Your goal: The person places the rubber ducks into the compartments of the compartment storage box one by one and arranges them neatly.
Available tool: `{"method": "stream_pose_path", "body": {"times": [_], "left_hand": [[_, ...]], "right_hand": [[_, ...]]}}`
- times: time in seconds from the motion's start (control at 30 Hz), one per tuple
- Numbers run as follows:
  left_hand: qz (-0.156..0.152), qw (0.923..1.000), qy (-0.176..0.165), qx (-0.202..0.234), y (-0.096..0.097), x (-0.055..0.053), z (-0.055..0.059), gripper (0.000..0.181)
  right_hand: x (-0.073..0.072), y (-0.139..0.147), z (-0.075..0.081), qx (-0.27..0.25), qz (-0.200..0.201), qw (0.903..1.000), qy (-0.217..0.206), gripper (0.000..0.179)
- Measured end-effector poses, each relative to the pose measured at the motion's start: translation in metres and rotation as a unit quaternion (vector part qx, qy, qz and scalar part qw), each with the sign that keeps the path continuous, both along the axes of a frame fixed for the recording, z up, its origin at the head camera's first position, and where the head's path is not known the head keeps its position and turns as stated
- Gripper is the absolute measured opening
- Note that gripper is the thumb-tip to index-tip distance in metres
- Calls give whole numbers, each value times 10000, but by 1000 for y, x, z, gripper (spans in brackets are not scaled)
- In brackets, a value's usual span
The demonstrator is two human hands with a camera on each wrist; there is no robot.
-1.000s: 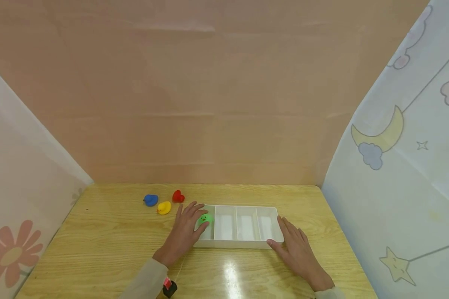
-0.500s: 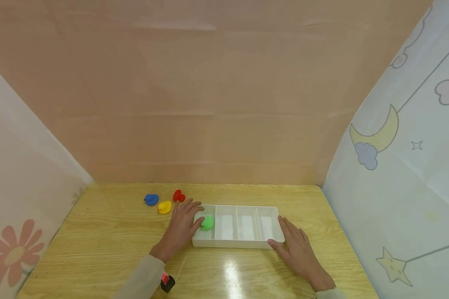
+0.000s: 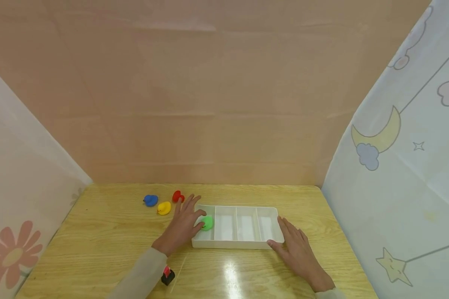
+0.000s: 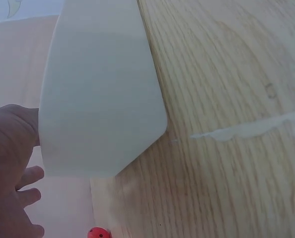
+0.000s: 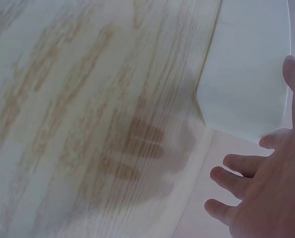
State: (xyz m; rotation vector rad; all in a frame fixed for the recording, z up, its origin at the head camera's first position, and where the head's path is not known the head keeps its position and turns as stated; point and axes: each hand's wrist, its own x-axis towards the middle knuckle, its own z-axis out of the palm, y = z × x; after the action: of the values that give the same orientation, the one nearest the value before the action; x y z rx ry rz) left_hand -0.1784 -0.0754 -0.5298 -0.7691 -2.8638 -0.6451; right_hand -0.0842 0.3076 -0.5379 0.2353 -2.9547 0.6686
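A white tray [image 3: 232, 244] with several compartments lies on the wooden table. In its leftmost compartment sits a small green rubber duck [image 3: 208, 223]. The thumb and index finger of my left hand [image 3: 181, 226] pinch the duck's left side, with the other fingers spread beyond the rim. The left wrist view shows the tray's outer wall [image 4: 98, 89] hiding the duck and those fingertips. My right hand [image 3: 297, 253] rests at the tray's right end, fingers fairly straight along the end wall and thumb at the front corner. In the right wrist view its thumb touches the rim.
Blue [image 3: 151, 200] and yellow [image 3: 164, 208] rubber ducks lie left of the tray. A red toy [image 3: 177, 196] is just beyond my left fingertips. A small black and red object [image 3: 167, 276] is by the left sleeve. Patterned cloth [image 3: 404, 187] borders the right side.
The green duck has turned in its compartment and lies slightly further right. My left hand drew back left off it, then its thumb and index finger closed in again. The right hand stays put.
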Motion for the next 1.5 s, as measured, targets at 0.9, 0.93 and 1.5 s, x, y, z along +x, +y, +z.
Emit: {"method": "stream_pose_path", "body": {"times": [0.9, 0.93, 1.5], "left_hand": [[-75, 9979, -443, -468, 9, -10, 9, 16], [-69, 9979, -444, -475, 8, -10, 9, 16], [-17, 9966, -625, -541, 10, -8, 11, 17]], "right_hand": [[0, 1, -2, 10, -45, 10000, 63, 82], [0, 1, -2, 1, -41, 10000, 67, 82], [-1, 2, 0, -52, -19, 10000, 23, 82]]}}
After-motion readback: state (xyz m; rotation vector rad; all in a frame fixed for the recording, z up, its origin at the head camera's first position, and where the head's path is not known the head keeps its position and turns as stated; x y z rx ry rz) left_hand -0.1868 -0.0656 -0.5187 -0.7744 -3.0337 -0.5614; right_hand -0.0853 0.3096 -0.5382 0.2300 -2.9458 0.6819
